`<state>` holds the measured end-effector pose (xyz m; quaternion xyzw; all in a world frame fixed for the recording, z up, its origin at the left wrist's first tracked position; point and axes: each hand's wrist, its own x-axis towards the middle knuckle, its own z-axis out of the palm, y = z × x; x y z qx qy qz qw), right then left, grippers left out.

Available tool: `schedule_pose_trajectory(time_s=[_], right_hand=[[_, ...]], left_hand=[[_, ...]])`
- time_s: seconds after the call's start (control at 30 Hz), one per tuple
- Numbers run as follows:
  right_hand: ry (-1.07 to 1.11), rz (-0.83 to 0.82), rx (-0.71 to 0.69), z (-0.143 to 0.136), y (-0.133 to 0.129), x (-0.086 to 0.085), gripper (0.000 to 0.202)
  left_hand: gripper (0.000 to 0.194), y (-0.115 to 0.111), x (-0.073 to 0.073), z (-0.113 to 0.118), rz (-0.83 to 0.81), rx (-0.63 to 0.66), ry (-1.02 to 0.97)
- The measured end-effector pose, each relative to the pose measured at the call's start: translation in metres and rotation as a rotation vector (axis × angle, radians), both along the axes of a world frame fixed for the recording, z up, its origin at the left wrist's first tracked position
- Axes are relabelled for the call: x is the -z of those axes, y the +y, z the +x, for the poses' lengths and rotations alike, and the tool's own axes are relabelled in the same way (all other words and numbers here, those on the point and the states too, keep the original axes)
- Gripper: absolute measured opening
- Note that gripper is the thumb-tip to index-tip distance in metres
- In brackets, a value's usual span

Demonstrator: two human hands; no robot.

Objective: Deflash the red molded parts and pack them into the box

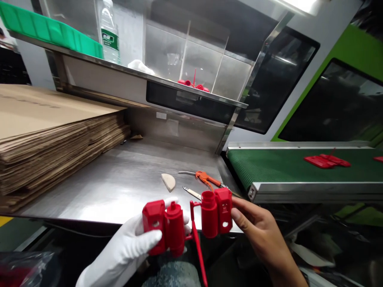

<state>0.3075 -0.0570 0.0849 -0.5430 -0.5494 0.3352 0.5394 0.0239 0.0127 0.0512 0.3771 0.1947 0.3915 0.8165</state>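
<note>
My left hand, in a white glove, grips a red plastic part by its flat block, thumb in front. My bare right hand pinches the outer edge of a second red part between thumb and fingers. A thin red rod runs down between the two parts. It joins the left part by a short stub; whether it still joins the right part I cannot tell. Both parts are held up at the front edge of the metal table.
On the table lie an orange air gun, a pen-like tool and a pale half-round piece. Stacked cardboard stands left. A green conveyor carries red parts at right. The shelf above holds a bottle and green tray.
</note>
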Motion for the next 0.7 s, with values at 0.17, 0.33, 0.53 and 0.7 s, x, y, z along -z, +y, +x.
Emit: schedule_pose_trajectory(time_s=[0.17,0.33,0.53,0.7], right_hand=[[0.328,-0.083,-0.085,-0.019,0.007,-0.001,0.036],[0.553,-0.19,-0.107,-0.022,0.012,0.007,0.033],[0.63,-0.27,-0.172,0.001,0.023,0.025,0.031],[0.667,-0.336,-0.19,0.018,0.025,0.046,0.03]], left_hand=[[0.022,0.005,-0.003,0.001,-0.224,-0.026,-0.015],[0.017,0.011,-0.001,0.005,-0.362,-0.034,-0.091],[0.052,0.016,-0.01,0.012,-0.384,0.284,-0.313],[0.065,0.014,-0.018,0.023,-0.353,0.36,-0.249]])
